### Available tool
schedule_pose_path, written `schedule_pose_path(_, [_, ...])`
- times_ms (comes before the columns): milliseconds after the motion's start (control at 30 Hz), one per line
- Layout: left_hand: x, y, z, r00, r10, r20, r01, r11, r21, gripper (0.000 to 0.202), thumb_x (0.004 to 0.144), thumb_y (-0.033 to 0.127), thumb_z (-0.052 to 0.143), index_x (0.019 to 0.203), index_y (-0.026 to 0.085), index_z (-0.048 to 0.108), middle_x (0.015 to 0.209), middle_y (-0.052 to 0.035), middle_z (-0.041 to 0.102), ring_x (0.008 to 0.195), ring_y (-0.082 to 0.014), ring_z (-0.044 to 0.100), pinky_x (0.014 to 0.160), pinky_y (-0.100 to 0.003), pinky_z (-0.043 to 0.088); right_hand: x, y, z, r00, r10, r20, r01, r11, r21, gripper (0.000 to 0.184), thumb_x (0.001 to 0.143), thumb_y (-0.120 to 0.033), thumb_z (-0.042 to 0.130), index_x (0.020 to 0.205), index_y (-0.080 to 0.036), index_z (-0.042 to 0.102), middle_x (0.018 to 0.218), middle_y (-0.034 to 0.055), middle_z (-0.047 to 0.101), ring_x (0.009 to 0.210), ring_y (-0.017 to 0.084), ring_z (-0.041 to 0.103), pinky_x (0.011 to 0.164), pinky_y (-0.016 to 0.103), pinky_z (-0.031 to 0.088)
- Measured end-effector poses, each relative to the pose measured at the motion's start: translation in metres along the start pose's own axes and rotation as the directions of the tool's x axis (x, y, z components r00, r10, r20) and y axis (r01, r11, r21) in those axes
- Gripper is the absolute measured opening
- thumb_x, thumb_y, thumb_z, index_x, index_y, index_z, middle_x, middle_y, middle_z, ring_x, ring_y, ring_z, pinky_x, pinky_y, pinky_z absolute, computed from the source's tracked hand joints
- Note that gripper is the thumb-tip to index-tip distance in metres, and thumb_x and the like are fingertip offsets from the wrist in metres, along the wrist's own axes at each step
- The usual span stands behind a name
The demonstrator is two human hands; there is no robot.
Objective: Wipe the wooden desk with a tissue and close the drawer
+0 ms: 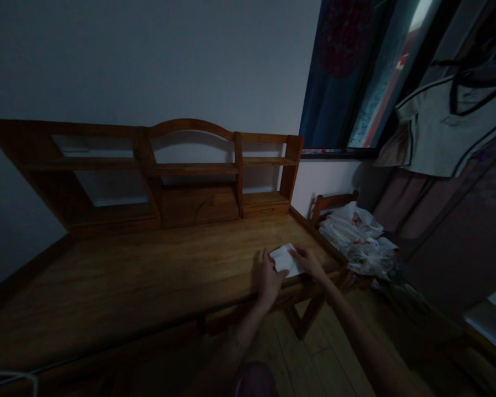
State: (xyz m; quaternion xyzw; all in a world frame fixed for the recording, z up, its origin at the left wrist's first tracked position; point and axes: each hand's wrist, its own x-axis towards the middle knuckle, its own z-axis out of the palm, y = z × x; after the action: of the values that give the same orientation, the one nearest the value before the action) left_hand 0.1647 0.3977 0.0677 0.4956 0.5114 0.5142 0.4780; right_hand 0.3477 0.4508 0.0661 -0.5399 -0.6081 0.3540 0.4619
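A folded white sheet (284, 258), cloth or tissue by its look, is at the right end of the wooden desk (157, 270), close to the front edge. My left hand (270, 280) grips its left side, thumb on top and the other fingers around the far edge. At its right side, my right hand (309, 262) has thumb and fingers closed on it. Some fingertips are hidden beneath or behind the sheet, and dim light blurs its finer detail.
A wooden shelf unit (190, 170) stands along the desk's back. To the right, clear plastic bags (357, 234) are heaped on a wooden chair (334, 199). A white shirt (442, 124) hangs near the window (367, 82). A pale cable (14, 375) lies lower left.
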Motion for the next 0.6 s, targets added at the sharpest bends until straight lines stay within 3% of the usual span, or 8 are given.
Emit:
schedule_pose_path(33, [-0.003, 0.006, -0.002, 0.987, 0.162, -0.011, -0.153, 0.950, 0.272, 0.109, 0.072, -0.003, 0.084, 0.163, 0.004, 0.025, 0.121, -0.0214, 0.070, 0.110, -0.0323, 0.069, 0.096, -0.044, 0.058, 0.003, 0.002, 0.001, 1.000, -0.024, 0.006, 0.024, 0.998, -0.054, 0.058, 0.079, -0.072, 0.069, 0.085, -0.015, 0.073, 0.076, 0.0060, 0.069, 0.068, 0.020, 0.061, 0.060, 0.030, 0.045])
schedule_pose_path(67, [-0.006, 0.011, -0.004, 0.942, 0.337, -0.002, -0.285, 0.801, 0.527, 0.102, 0.077, 0.005, 0.086, 0.163, 0.006, 0.031, 0.145, -0.0285, 0.057, 0.134, -0.0409, 0.056, 0.109, -0.053, 0.050, 0.004, 0.004, 0.002, 0.998, -0.060, 0.000, 0.060, 0.990, -0.128, 0.054, 0.083, -0.067, 0.067, 0.090, -0.015, 0.074, 0.082, 0.0079, 0.071, 0.073, 0.022, 0.063, 0.065, 0.032, 0.048])
schedule_pose_path(100, [-0.008, 0.015, -0.006, 0.902, 0.428, 0.056, -0.343, 0.632, 0.695, 0.092, 0.083, 0.014, 0.083, 0.163, 0.015, 0.038, 0.159, -0.0261, 0.045, 0.143, -0.0451, 0.047, 0.111, -0.057, 0.048, 0.004, 0.005, 0.003, 0.993, -0.113, -0.015, 0.107, 0.970, -0.220, 0.050, 0.087, -0.062, 0.065, 0.099, -0.014, 0.075, 0.090, 0.0103, 0.073, 0.080, 0.025, 0.066, 0.071, 0.035, 0.052])
schedule_pose_path(200, [-0.008, 0.010, -0.011, 0.827, 0.443, 0.347, -0.510, 0.330, 0.794, 0.057, 0.097, 0.022, 0.067, 0.153, 0.017, 0.055, 0.172, -0.0126, 0.033, 0.158, -0.0377, 0.029, 0.123, -0.056, 0.039, -0.002, 0.008, 0.008, 0.943, -0.328, -0.051, 0.254, 0.813, -0.524, 0.052, 0.098, -0.048, 0.055, 0.136, -0.014, 0.066, 0.132, 0.0177, 0.068, 0.117, 0.032, 0.065, 0.100, 0.044, 0.053])
schedule_pose_path(267, [-0.002, -0.004, -0.012, 0.831, 0.385, 0.401, -0.528, 0.320, 0.786, 0.057, 0.105, 0.039, 0.052, 0.154, 0.010, 0.052, 0.165, -0.0141, 0.045, 0.157, -0.0336, 0.033, 0.131, -0.055, 0.026, -0.006, 0.008, 0.011, 0.905, -0.425, -0.010, 0.319, 0.694, -0.645, 0.053, 0.105, -0.041, 0.046, 0.150, -0.016, 0.057, 0.153, 0.0171, 0.055, 0.139, 0.031, 0.054, 0.114, 0.047, 0.046])
schedule_pose_path(400, [0.012, -0.024, -0.009, 0.841, 0.339, 0.421, -0.528, 0.346, 0.776, 0.071, 0.109, 0.051, 0.033, 0.158, -0.001, 0.041, 0.167, -0.0207, 0.037, 0.158, -0.0308, 0.031, 0.133, -0.049, 0.019, -0.007, 0.008, 0.015, 0.880, -0.432, 0.196, 0.418, 0.511, -0.751, 0.051, 0.109, -0.034, 0.036, 0.156, -0.020, 0.051, 0.159, 0.0121, 0.052, 0.152, 0.028, 0.042, 0.127, 0.056, 0.030])
schedule_pose_path(533, [-0.001, -0.015, -0.008, 0.817, 0.429, 0.384, -0.540, 0.337, 0.771, 0.080, 0.105, 0.061, 0.040, 0.160, 0.002, 0.038, 0.169, -0.0190, 0.033, 0.159, -0.0326, 0.027, 0.133, -0.056, 0.019, -0.045, -0.006, 0.011, 0.890, -0.428, 0.160, 0.388, 0.522, -0.759, 0.053, 0.109, -0.034, 0.033, 0.154, -0.016, 0.054, 0.157, 0.0148, 0.052, 0.152, 0.030, 0.042, 0.126, 0.061, 0.032])
schedule_pose_path(600, [-0.034, -0.010, -0.022, 0.740, 0.564, 0.366, -0.592, 0.288, 0.753, 0.079, 0.103, 0.059, 0.049, 0.155, 0.001, 0.045, 0.166, -0.0205, 0.041, 0.155, -0.0344, 0.035, 0.128, -0.054, 0.035, -0.097, -0.021, 0.008, 0.873, -0.485, 0.047, 0.359, 0.575, -0.735, 0.054, 0.108, -0.036, 0.034, 0.157, -0.020, 0.051, 0.158, 0.0140, 0.051, 0.150, 0.029, 0.045, 0.122, 0.056, 0.042])
